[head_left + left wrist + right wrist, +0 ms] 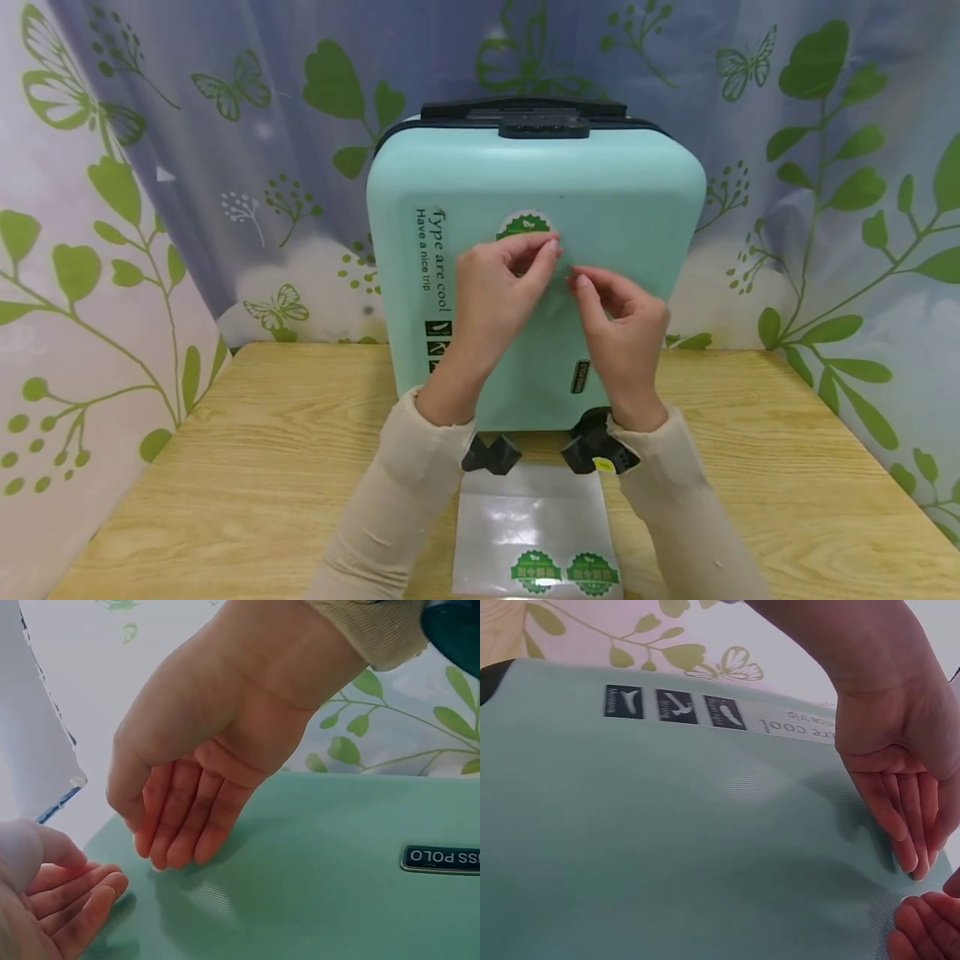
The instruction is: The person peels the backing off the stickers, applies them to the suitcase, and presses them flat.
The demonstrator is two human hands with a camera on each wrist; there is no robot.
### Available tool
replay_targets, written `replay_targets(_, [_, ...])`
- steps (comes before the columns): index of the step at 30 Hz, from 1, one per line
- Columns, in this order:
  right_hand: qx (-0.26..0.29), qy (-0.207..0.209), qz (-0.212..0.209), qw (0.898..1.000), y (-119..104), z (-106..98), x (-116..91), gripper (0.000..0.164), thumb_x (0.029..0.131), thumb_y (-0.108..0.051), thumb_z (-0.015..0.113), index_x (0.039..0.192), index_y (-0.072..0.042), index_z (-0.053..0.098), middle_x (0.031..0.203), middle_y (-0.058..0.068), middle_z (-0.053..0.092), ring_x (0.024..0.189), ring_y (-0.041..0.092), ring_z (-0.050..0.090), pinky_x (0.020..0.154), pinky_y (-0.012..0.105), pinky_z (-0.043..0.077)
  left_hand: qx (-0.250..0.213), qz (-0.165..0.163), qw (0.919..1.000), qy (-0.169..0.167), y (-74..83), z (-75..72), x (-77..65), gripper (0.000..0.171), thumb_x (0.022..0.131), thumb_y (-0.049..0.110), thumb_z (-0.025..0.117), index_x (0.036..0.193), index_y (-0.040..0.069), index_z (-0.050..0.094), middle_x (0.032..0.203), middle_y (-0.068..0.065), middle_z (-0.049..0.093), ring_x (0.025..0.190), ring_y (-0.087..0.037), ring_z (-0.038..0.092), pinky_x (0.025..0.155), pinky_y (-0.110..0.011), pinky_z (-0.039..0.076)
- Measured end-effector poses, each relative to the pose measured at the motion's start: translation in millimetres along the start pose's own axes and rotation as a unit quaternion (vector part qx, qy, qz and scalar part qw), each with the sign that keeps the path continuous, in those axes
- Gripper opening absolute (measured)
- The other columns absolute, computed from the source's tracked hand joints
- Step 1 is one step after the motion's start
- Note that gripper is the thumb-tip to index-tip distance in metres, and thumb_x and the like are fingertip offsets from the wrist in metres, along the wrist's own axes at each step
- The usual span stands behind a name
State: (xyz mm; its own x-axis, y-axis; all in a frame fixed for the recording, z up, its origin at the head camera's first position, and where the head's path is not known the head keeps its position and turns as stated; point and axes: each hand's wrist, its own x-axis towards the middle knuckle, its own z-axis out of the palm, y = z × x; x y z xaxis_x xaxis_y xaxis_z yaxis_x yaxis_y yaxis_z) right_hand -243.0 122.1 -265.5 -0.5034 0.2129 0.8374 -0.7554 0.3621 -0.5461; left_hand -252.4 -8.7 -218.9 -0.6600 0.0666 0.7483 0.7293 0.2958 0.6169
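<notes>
A mint-green suitcase (630, 192) stands upright on the table. Near its upper middle is a round green sticker with a white border (525, 223), partly covered by my left hand (498, 283). That hand's thumb and forefinger come together at the sticker's right edge. Slightly lower and to the right, my right hand (626, 329) has thumb and forefinger close together before the suitcase front. In the left wrist view the right hand (202, 742) has fairly straight fingers. The right wrist view shows the left hand (900, 765) similarly relaxed. No object shows in either hand.
A glossy sticker sheet (525, 517) with two round green stickers (536, 572) lies on the wooden table (300, 467) in front of the suitcase's black wheels (491, 454). Behind hangs a curtain (247, 167) with leaves and butterflies. Lettering and a nameplate (581, 377) mark the suitcase.
</notes>
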Motion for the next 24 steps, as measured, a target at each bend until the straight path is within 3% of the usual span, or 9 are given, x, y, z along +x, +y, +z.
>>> replay_targets(10, [-0.026,-0.047,-0.016,0.998,7,-12,-16,0.014,0.089,-0.003,0.061,0.094,0.003,0.073,0.087,0.014,0.072,0.077,-0.003,0.063,0.070,0.014,0.051,0.004,0.002,0.9996,-0.027,-8.8,-2.3,-13.4,0.019,0.091,0.014,0.061,0.102,0.004,0.073,0.088,-0.006,0.073,0.070,-0.009,0.066,0.061,-0.019,0.051])
replay_targets(19, [-0.046,-0.114,-0.046,0.991,14,-22,-35,0.011,0.087,0.001,0.063,0.094,0.001,0.073,0.089,0.010,0.072,0.076,0.018,0.068,0.073,0.015,0.051,0.010,0.012,0.9981,-0.059,-19.8,-8.7,-36.5,0.018,0.091,0.013,0.063,0.103,0.005,0.073,0.089,-0.005,0.073,0.074,-0.009,0.067,0.063,-0.019,0.053])
replay_targets(24, [-0.065,-0.161,-0.066,0.983,21,-32,-51,0.013,0.084,0.003,0.065,0.095,-0.001,0.072,0.088,0.006,0.072,0.072,0.015,0.067,0.070,0.017,0.051,-0.010,0.024,0.9967,-0.077,-25.8,-8.2,-49.2,0.017,0.091,0.012,0.063,0.101,0.004,0.073,0.090,-0.006,0.073,0.074,-0.010,0.067,0.062,-0.021,0.054])
